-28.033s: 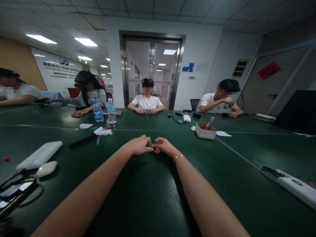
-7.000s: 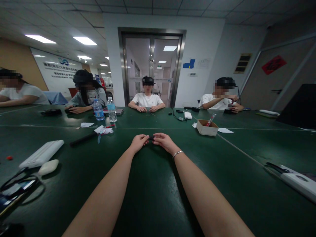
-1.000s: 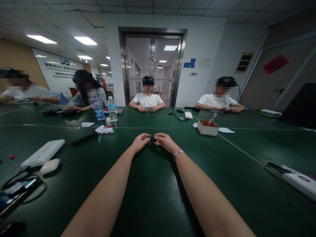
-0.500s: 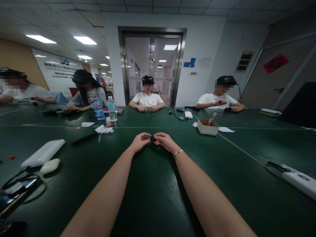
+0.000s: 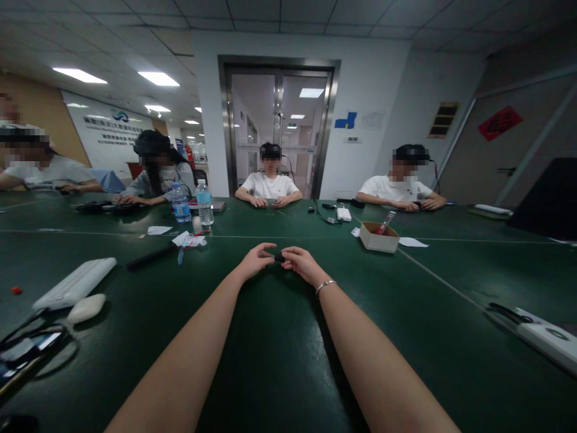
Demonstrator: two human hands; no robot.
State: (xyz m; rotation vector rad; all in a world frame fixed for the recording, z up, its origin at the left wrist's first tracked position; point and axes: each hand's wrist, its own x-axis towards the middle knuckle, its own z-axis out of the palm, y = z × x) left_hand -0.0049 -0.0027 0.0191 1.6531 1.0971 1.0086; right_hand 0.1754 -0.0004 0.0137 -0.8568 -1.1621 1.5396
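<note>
My left hand (image 5: pixel 255 261) and my right hand (image 5: pixel 301 263) rest together on the dark green table (image 5: pixel 279 361), arms stretched forward. Between their fingertips they pinch a small black object (image 5: pixel 279 257); it is too small to identify. A thin bracelet (image 5: pixel 325 285) circles my right wrist.
A small cardboard box (image 5: pixel 377 237) with a red-tipped pen stands to the right. Two water bottles (image 5: pixel 204 203), papers and a black stick (image 5: pixel 152 256) lie to the left. A white keyboard (image 5: pixel 74 283) and mouse (image 5: pixel 85 308) sit near left; a white device (image 5: pixel 543 338) near right. Several people sit around the table.
Both hands stay joined on the small black object, with only slight finger shifts. The view has tilted a little, and the person at the right lowered a hand to the table.
</note>
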